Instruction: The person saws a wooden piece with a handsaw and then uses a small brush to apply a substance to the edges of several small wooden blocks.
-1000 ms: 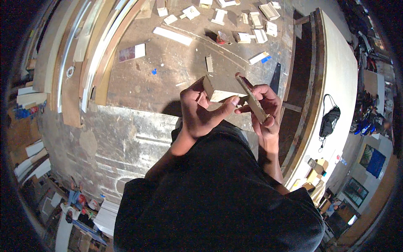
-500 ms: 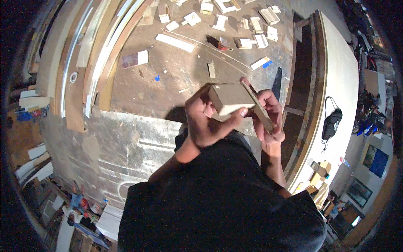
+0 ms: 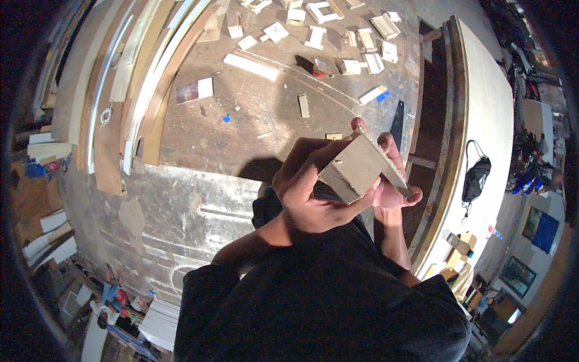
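My left hand is wrapped round a small box-like wooden block, raised in front of my chest. In my right hand is a thin flat wooden piece with a rough edge, gripped between fingertips and thumb. The flat piece stands against the block's right side, and they appear to touch. Both are tilted. Part of the right hand is hidden behind the two pieces.
Small wooden assemblies lie scattered over the worktable. Long boards are stacked at the left. A dark tapering blade lies near the right edge. Beyond a gap, a pale panel carries a black drawstring pouch.
Both hands have brought the block and the flat piece together, turning the block and shifting it right and slightly nearer. The gap between the two pieces has closed.
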The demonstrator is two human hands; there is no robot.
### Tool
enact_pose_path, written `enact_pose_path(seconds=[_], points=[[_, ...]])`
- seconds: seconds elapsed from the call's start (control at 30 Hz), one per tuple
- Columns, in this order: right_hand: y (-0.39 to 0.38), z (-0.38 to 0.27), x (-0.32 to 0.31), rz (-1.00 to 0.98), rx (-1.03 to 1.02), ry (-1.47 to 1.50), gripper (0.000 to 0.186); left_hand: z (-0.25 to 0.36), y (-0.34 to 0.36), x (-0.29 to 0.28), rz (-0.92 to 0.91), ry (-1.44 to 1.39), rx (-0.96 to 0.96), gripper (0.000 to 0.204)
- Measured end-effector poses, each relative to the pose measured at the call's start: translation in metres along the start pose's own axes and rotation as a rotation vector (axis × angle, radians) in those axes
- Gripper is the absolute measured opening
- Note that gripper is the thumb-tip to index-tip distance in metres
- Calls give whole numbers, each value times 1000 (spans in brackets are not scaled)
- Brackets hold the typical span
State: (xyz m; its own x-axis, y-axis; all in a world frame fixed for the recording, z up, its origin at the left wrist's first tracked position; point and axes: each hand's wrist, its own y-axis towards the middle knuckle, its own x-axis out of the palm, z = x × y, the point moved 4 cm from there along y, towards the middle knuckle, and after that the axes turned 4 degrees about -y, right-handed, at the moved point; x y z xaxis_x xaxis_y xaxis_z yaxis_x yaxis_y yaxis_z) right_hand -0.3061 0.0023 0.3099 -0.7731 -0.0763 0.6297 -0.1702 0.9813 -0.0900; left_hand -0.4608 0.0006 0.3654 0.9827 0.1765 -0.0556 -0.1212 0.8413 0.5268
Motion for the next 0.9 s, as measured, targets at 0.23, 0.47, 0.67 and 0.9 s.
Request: enact_pose_path(seconds=[0.23,0.47,0.67,0.9], points=[[0,3,-6,-10,-26,-21,105,-3,-2,0,20,-10,-1,54],[-2,2,-10,-9,0,-46,102,-6,-1,0,15,-9,6,51],[-2,4,-18,-8,23,-46,100,-11,-3,2,25,-61,-41,45],[-3,0,-17,-45,-11,-102,95,-29,-13,2,67,-200,-213,45]])
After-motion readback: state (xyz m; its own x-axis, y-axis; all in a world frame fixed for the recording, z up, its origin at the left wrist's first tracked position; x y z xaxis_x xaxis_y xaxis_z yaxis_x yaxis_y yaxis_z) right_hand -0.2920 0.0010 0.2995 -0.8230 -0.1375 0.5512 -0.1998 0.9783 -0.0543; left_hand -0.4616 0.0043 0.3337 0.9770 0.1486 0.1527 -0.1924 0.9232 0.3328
